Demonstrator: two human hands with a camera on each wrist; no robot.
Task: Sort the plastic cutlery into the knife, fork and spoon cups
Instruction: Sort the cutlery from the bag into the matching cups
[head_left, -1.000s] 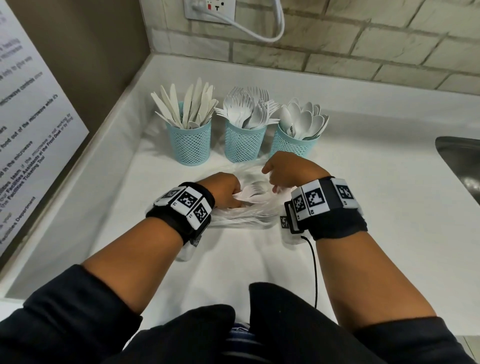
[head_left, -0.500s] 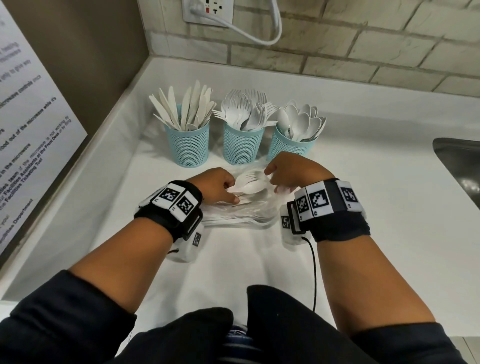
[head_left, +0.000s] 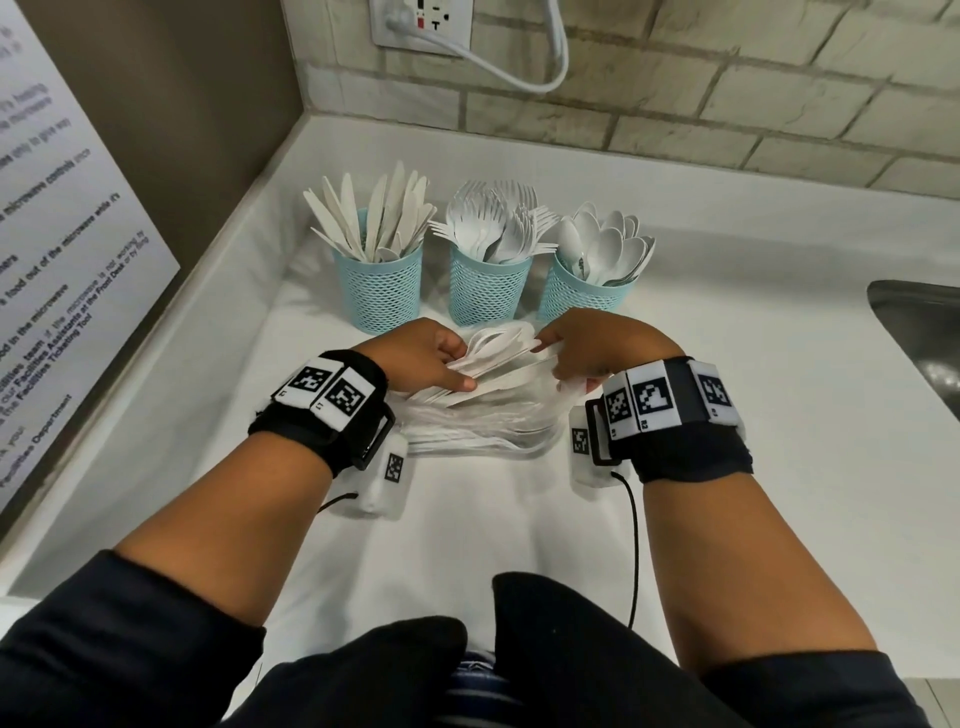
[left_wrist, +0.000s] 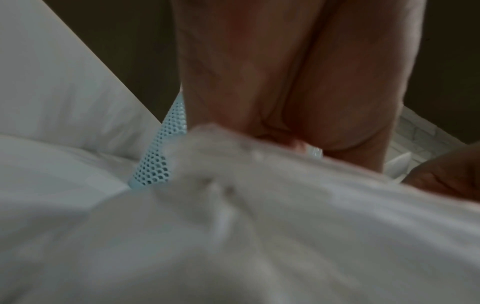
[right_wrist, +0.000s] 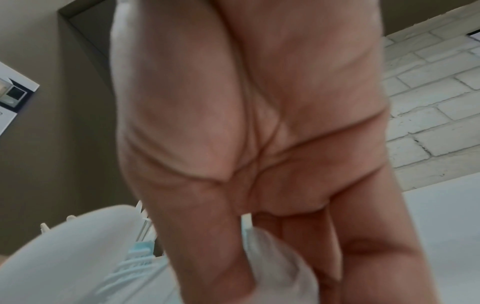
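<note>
A white countertop (head_left: 727, 395) fills the corner below a pale brick wall (head_left: 779, 93), with a steel sink (head_left: 919, 332) at the right edge and a printed notice (head_left: 62, 270) on the brown panel to the left. A white cord (head_left: 519, 67) hangs from the wall outlet (head_left: 421, 21).

Three pale blue mesh cups stand in a row near the back. The knife cup (head_left: 380, 291) on the left bristles with flat white knives, the fork cup (head_left: 488, 288) in the middle holds forks with tines up, and the spoon cup (head_left: 584, 296), leaning a little, holds spoons with bowls up.

Just in front of the cups lies a clear plastic bag (head_left: 483, 426) of white cutlery, its long handles lying side by side across the counter.

Above the bag both hands hold a small bundle of cutlery (head_left: 493, 358), matte white pieces fanned out slantwise; their type is hard to tell. The left hand (head_left: 421, 358) has its fingers curled round the bundle's left end, thumb pressed on top. The right hand (head_left: 597, 348) pinches the right end with bent fingers. Both wrist views are blurred, showing mostly palm and white plastic.
</note>
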